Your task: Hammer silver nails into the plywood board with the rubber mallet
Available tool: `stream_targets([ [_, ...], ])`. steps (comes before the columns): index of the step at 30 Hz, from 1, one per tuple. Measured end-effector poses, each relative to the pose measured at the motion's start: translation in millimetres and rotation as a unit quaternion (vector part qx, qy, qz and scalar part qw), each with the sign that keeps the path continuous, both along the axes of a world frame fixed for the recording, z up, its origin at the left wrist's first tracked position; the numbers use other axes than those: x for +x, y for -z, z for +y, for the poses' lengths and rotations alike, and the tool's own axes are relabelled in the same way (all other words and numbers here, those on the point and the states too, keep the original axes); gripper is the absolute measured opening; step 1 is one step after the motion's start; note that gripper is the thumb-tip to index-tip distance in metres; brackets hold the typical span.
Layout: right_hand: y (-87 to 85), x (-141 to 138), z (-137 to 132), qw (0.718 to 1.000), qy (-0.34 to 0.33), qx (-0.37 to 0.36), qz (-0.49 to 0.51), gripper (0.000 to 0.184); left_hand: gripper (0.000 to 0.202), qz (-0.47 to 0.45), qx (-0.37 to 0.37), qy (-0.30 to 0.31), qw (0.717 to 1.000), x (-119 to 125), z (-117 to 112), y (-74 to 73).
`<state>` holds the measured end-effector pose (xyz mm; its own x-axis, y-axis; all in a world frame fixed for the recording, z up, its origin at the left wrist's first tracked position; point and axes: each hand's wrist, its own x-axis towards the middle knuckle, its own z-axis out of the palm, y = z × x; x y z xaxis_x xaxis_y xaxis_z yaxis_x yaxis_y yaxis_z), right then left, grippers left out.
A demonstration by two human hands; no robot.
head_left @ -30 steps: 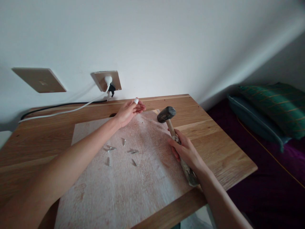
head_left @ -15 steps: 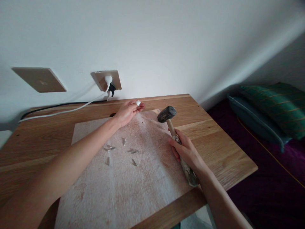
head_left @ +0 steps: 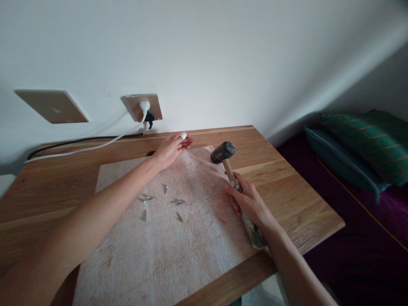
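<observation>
On my feed, the right hand [head_left: 247,199] is wrapped firmly around the handle of the hammer [head_left: 223,153], which lies along the right side of the board [head_left: 153,255], black head pointing toward the wall [head_left: 207,63]. I cannot tell whether the head touches the board.

The left hand [head_left: 168,152] is at the board's far edge, fingers half curled, with a white covering [head_left: 183,136] on one digit; I cannot tell whether it pinches anything. Small dark spots [head_left: 190,163] mark the board just beside it.

I note several loose metal pieces [head_left: 166,190], slim and pointed, on the board between the two forearms. The board sits on a wooden table [head_left: 280,191].

Beyond, a socket plate [head_left: 134,104] takes a white plug [head_left: 145,106] and a black plug [head_left: 149,118]. Left of it is a second wall plate [head_left: 51,106]; any lettering on either is too small for me to read. At right, a green pillow [head_left: 372,140] overlaps a blue pillow [head_left: 344,163] on purple cloth [head_left: 328,221].
</observation>
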<state>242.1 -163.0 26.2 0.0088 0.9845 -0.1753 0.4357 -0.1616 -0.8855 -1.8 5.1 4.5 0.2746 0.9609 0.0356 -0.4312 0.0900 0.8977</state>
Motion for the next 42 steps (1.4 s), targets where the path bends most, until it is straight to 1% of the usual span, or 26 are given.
stream_targets([
  [5,-0.1,-1.0,-0.1,1.0,0.003,0.006,-0.001,0.032,0.015,0.007,0.007,0.002,1.0,-0.9,1.5,2.4],
  [9,0.0,-0.5,0.1,1.0,0.003,0.001,-0.007,0.035,0.017,0.009,0.017,0.001,1.0,-1.6,2.9,4.6],
  [16,1.6,0.5,0.8,1.0,0.001,0.005,0.002,0.035,0.013,0.018,0.029,-0.004,0.999,-1.8,2.7,3.9],
  [23,1.5,0.4,-0.2,1.0,0.001,0.007,0.005,0.035,0.032,0.016,0.039,-0.006,0.999,-1.2,2.1,5.3],
  [29,1.1,0.5,0.3,1.0,0.0,0.005,0.005,0.036,0.039,0.029,0.046,0.003,0.999,-2.2,0.7,4.3],
  [34,1.3,0.2,0.3,1.0,0.004,0.006,0.003,0.034,0.039,0.035,0.04,-0.003,0.999,-0.6,0.8,3.0],
  [40,1.0,0.2,-0.3,1.0,0.005,-0.002,0.004,0.038,0.028,0.023,0.031,-0.011,0.999,1.0,1.2,2.3],
  [42,0.8,0.2,-0.1,1.0,0.005,-0.001,0.003,0.038,0.03,0.017,0.035,-0.019,0.999,1.3,0.9,2.2],
])
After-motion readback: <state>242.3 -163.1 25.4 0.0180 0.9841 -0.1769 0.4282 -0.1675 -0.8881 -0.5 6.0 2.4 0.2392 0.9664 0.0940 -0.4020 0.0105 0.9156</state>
